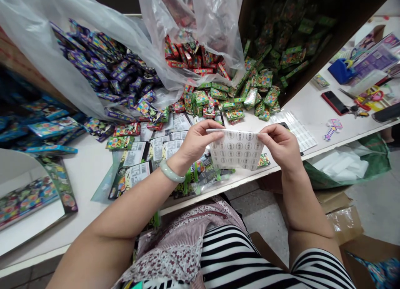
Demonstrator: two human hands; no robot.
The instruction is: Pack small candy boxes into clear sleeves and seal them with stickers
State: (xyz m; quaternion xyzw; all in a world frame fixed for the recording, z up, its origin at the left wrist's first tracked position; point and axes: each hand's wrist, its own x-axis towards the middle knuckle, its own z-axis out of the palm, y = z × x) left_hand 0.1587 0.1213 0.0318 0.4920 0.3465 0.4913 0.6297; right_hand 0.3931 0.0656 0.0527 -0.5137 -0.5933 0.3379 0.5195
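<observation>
Left hand [200, 141] and right hand [281, 146] pinch the sheet [236, 152] closely; uneven tugging could crease it; loose boxes [231, 103] at twelve o'clock might slide.

The white sheet [236, 152] carries round labels in even rows, at least 3 deep, each with a dark outline and print too small to read. It hangs tilted above the front part of the worktop [81, 172], upper edge nearly level, lower edge free. The left hand [196, 142] and right hand [283, 148] pinch its 2 upper corners.
</observation>
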